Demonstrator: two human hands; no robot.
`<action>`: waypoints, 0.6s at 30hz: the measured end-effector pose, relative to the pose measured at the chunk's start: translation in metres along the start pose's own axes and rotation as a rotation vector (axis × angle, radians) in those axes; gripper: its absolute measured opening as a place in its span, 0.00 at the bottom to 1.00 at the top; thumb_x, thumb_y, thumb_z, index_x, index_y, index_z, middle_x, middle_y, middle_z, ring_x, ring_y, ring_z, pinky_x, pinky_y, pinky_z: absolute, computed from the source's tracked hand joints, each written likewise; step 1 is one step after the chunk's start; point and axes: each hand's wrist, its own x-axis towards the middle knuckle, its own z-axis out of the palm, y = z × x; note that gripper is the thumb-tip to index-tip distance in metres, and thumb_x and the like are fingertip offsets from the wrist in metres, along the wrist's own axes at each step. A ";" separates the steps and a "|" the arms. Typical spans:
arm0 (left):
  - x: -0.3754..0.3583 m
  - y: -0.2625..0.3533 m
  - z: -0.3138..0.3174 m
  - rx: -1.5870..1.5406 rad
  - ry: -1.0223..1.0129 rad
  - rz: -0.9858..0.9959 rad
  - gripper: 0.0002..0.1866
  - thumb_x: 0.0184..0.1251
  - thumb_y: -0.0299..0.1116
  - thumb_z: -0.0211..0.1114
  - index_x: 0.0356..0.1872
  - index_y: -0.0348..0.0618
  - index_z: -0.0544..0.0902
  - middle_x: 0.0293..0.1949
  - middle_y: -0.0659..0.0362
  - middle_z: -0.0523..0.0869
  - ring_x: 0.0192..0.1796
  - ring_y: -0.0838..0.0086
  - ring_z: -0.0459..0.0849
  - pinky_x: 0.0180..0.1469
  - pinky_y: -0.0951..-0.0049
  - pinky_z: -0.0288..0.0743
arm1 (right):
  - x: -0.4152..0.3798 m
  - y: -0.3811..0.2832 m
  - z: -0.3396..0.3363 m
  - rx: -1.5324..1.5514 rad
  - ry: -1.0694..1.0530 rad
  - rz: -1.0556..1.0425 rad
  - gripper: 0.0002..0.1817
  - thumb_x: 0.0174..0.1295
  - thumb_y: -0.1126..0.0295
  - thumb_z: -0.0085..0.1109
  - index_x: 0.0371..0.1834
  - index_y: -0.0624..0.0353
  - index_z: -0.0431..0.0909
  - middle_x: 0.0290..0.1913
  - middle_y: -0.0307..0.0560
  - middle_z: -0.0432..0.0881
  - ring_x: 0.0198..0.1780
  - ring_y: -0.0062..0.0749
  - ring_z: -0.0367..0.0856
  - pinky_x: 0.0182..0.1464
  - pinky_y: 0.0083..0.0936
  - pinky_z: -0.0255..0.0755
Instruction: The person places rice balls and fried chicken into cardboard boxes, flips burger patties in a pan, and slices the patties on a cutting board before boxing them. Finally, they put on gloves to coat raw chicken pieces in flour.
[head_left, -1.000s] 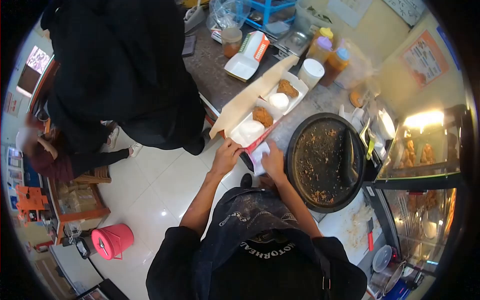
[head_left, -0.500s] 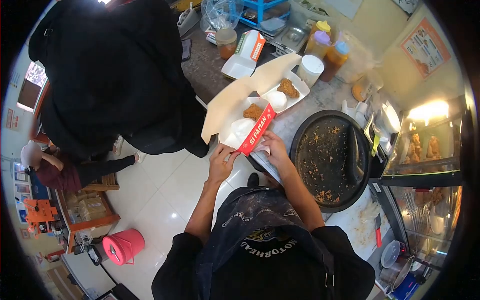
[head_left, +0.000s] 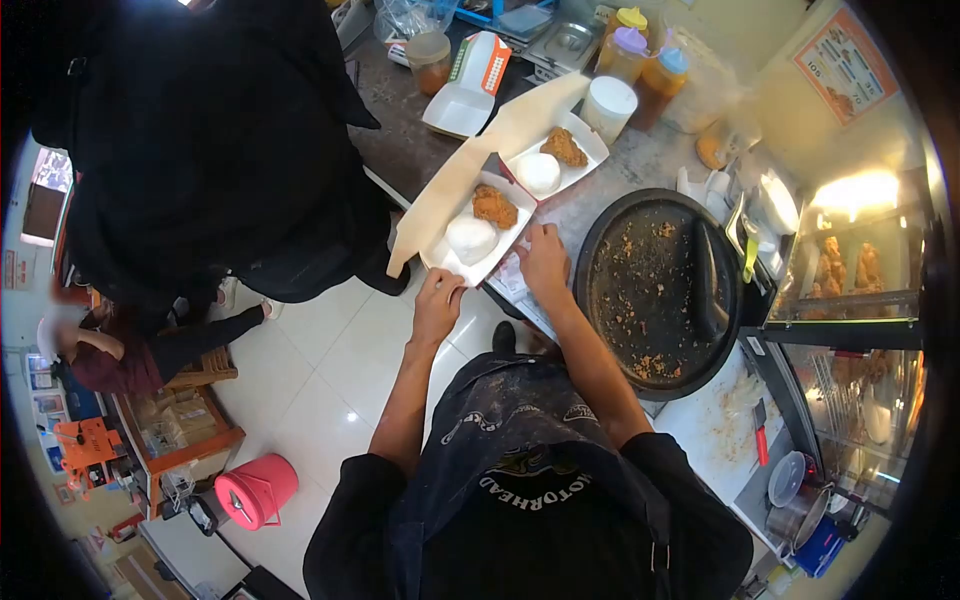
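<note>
Worktop (head_left: 640, 172): near box (head_left: 503, 252) at its front edge, holding near chicken piece (head_left: 494, 206) behind near mound (head_left: 471, 240); far box (head_left: 590, 147) behind and to the right, holding far chicken piece (head_left: 564, 147) and far mound (head_left: 537, 173); open carton (head_left: 462, 108) behind near box, jar (head_left: 429, 65) to its left. Behind far box, lidded tub (head_left: 609, 108), with squeeze bottles (head_left: 625, 55) beyond; right of near box, round tray (head_left: 625, 285). Farther right, display cabinet (head_left: 860, 250), with knife (head_left: 761, 440) on the near side of it; far left, bucket (head_left: 257, 490) on floor (head_left: 330, 370).
</note>
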 end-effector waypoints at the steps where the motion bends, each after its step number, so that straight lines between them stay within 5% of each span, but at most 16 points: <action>1: 0.002 -0.001 0.002 0.010 0.020 -0.004 0.10 0.52 0.19 0.69 0.36 0.39 0.81 0.37 0.53 0.77 0.40 0.58 0.80 0.43 0.64 0.75 | 0.003 0.003 0.003 -0.020 0.005 -0.049 0.12 0.53 0.71 0.66 0.37 0.57 0.72 0.43 0.54 0.74 0.43 0.55 0.78 0.41 0.46 0.73; 3: 0.012 -0.005 0.005 0.030 0.070 -0.013 0.11 0.52 0.19 0.69 0.37 0.39 0.81 0.36 0.53 0.77 0.42 0.57 0.80 0.44 0.64 0.75 | 0.009 0.005 0.001 -0.089 0.011 -0.144 0.15 0.53 0.71 0.66 0.43 0.57 0.74 0.45 0.53 0.76 0.44 0.53 0.78 0.43 0.44 0.73; 6: 0.025 -0.005 0.007 0.077 0.079 -0.038 0.17 0.54 0.19 0.67 0.46 0.41 0.80 0.50 0.49 0.76 0.51 0.52 0.79 0.50 0.62 0.75 | 0.007 0.001 -0.011 -0.100 0.123 -0.249 0.19 0.54 0.72 0.62 0.51 0.56 0.77 0.46 0.53 0.79 0.45 0.52 0.78 0.49 0.44 0.71; 8: 0.025 -0.006 0.007 0.048 0.033 -0.114 0.23 0.55 0.20 0.66 0.55 0.42 0.77 0.65 0.46 0.67 0.61 0.48 0.74 0.58 0.60 0.73 | 0.001 0.000 -0.022 -0.092 -0.030 -0.241 0.18 0.53 0.75 0.59 0.49 0.55 0.79 0.45 0.52 0.80 0.46 0.51 0.79 0.50 0.44 0.71; 14: 0.017 0.018 0.011 -0.041 0.184 -0.071 0.28 0.56 0.21 0.68 0.61 0.44 0.74 0.73 0.42 0.52 0.62 0.48 0.75 0.60 0.62 0.72 | -0.006 0.001 -0.029 -0.154 -0.204 -0.258 0.17 0.50 0.78 0.56 0.44 0.55 0.83 0.48 0.49 0.81 0.47 0.51 0.79 0.49 0.42 0.74; 18: 0.016 0.012 0.027 -0.102 0.223 -0.093 0.23 0.59 0.23 0.66 0.58 0.43 0.76 0.74 0.38 0.49 0.71 0.42 0.61 0.66 0.61 0.66 | -0.003 0.003 -0.017 -0.107 -0.197 -0.277 0.20 0.48 0.80 0.55 0.46 0.57 0.83 0.54 0.52 0.79 0.48 0.52 0.79 0.53 0.39 0.74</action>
